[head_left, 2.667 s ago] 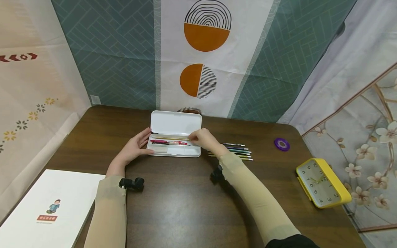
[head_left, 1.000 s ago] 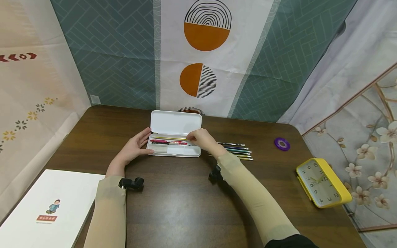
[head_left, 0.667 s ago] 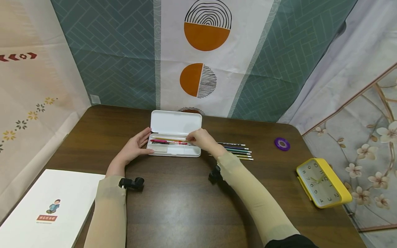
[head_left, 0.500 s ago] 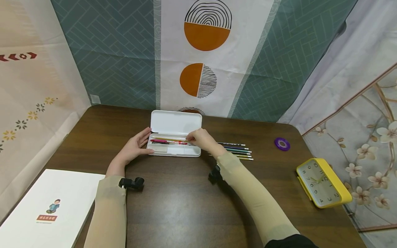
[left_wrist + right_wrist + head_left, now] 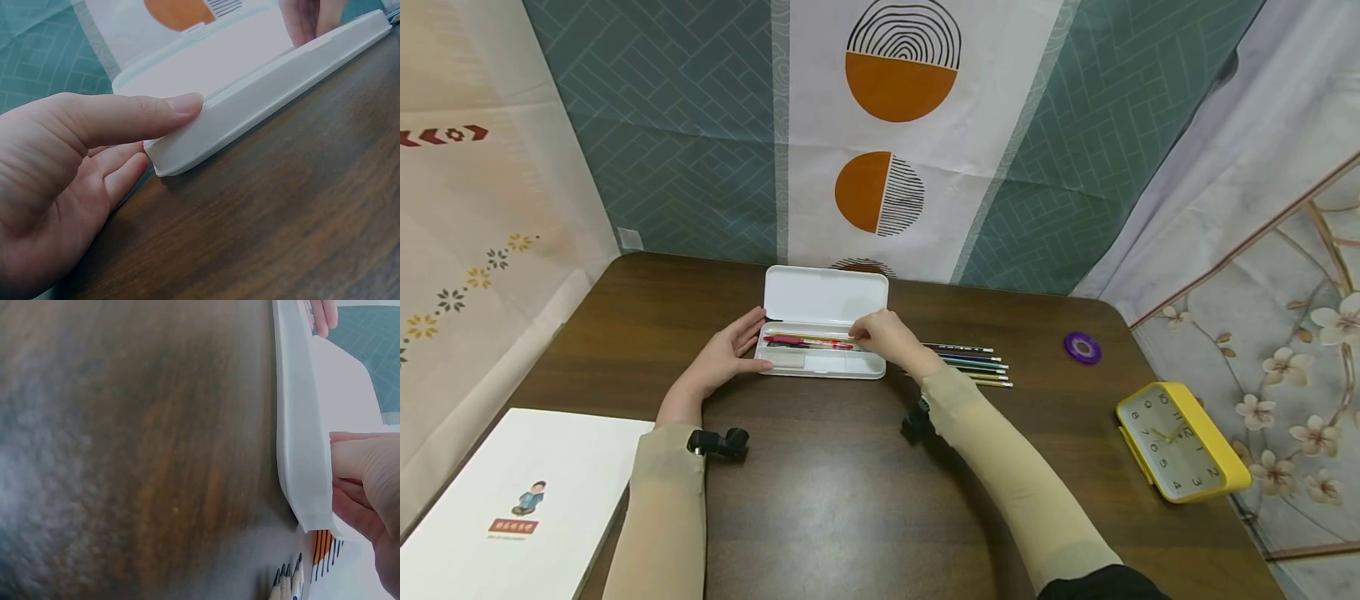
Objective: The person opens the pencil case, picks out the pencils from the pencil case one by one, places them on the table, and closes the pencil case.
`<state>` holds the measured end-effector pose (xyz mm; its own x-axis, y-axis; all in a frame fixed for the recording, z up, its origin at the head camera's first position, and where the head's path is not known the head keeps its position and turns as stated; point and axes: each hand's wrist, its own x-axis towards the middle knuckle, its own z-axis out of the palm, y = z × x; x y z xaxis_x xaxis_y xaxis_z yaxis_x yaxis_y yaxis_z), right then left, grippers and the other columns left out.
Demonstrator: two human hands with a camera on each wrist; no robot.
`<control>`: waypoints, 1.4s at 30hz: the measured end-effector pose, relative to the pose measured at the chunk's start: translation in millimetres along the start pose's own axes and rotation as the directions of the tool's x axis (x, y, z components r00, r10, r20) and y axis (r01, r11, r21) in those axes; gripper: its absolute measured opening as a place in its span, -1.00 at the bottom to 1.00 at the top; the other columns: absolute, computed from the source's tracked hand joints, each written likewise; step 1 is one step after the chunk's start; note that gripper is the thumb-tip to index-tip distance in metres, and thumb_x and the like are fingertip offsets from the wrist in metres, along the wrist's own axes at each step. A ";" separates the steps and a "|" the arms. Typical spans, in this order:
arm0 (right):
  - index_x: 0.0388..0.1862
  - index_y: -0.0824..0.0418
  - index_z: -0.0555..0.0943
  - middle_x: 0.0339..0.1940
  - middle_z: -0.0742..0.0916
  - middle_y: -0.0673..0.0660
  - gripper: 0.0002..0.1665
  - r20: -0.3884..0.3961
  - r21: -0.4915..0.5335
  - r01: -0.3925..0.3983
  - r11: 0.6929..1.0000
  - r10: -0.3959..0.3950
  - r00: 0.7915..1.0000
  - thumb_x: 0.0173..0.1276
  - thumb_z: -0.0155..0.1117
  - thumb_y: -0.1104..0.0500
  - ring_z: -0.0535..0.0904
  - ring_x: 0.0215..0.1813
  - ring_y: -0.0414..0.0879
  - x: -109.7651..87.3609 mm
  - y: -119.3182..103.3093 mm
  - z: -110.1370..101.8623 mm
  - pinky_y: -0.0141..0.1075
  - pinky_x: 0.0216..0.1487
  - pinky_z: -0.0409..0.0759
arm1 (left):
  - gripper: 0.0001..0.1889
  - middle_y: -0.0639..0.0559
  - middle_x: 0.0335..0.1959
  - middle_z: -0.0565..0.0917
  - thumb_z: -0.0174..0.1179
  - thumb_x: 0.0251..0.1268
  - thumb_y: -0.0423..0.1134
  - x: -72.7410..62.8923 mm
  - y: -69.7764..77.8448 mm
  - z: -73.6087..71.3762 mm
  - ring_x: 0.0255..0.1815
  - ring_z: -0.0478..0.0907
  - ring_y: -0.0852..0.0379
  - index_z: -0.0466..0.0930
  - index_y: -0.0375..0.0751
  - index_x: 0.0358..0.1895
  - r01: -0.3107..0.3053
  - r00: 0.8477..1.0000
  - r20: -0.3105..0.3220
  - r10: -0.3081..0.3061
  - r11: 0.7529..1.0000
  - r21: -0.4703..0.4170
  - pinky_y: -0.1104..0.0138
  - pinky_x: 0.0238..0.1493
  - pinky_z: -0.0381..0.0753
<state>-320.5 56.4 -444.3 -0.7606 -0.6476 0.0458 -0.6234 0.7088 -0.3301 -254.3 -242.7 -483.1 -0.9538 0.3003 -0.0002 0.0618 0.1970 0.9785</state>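
A white pencil case (image 5: 825, 372) lies with its lid (image 5: 825, 296) raised at the back of the table. My left hand (image 5: 724, 354) holds its left end: in the left wrist view the thumb (image 5: 184, 105) lies on the front rim and the other fingers are at the end wall. My right hand (image 5: 891, 337) reaches into the case's right part, fingertips together at the end of a yellow pencil (image 5: 831, 337). The case's wall hides these fingertips in the wrist views. A red-and-pink pen (image 5: 808, 342) and a whitish block (image 5: 786, 359) also lie inside.
Several pencils (image 5: 973, 362) lie right of the case, partly behind my right wrist. Farther right are a purple tape roll (image 5: 1082, 348) and a yellow clock (image 5: 1183, 443). A white box or book (image 5: 527, 492) lies at the front left. Patterned cloth hangs behind the table.
My right hand has shifted slightly left within the case, and the yellow pencil lies a little nearer the red-and-pink pen. My left hand has stayed at the case's left end.
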 end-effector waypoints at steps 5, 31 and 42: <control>-0.13 0.26 0.75 -0.20 0.80 0.12 -0.79 0.005 0.009 -0.007 1.000 0.007 1.000 0.28 0.30 0.36 0.71 -0.14 -0.10 -0.2 -0.5 -1.6 -0.30 -0.06 0.71 | 0.08 -0.14 0.61 -0.04 0.39 0.09 -0.47 -0.7 0.2 0.3 0.61 -0.08 -0.10 -0.19 -0.26 0.58 -0.001 1.000 0.001 0.001 1.000 0.003 0.16 0.55 0.04; -0.09 0.35 0.73 -0.24 0.80 0.19 -0.74 -0.022 0.085 0.036 0.996 -0.034 0.999 0.22 0.29 0.39 0.72 -0.21 -0.02 -16.5 11.8 -77.7 -0.26 -0.11 0.73 | 0.07 -0.13 0.61 -0.03 0.40 0.10 -0.43 -0.3 -0.5 -0.3 0.61 -0.06 -0.08 -0.17 -0.23 0.58 0.007 1.000 -0.004 -0.007 1.000 0.010 0.23 0.52 0.06; -0.10 0.33 0.73 -0.25 0.80 0.16 -0.76 -0.070 0.122 0.021 0.992 -0.012 0.997 0.24 0.31 0.38 0.72 -0.23 -0.03 -56.6 52.2 -105.3 -0.22 -0.17 0.74 | 0.09 -0.11 0.61 -0.04 0.41 0.10 -0.41 -1.7 2.5 -0.4 0.61 -0.07 -0.08 -0.20 -0.20 0.59 0.019 1.000 0.003 -0.019 1.000 0.014 0.08 0.54 0.02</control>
<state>-329.0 159.5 -364.8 -0.7636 -0.6351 0.1162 -0.6125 0.6558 -0.4413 -252.7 -243.1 -480.6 -0.9541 0.2990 -0.0189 0.0484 0.2160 0.9752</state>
